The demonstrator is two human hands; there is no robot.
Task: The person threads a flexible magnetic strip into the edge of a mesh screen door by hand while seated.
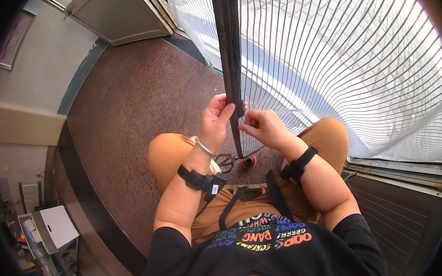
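A long black edge strip runs down in front of me, bordering a white mesh curtain with dark stripes. My left hand grips this strip between thumb and fingers, partly hidden behind it. Just right of the strip, my right hand is closed in a pinch close to the strip's edge. What sits between its fingertips is too small to make out. Below my hands, between my knees, black-handled scissors lie on the floor. Beside them is a small round black and red object, possibly a spool.
Brown stone flooring spreads to the left, edged by a dark border. A grey door stands at the far left. White boxes and clutter fill the lower left. At right, a metal sill runs beneath the curtain.
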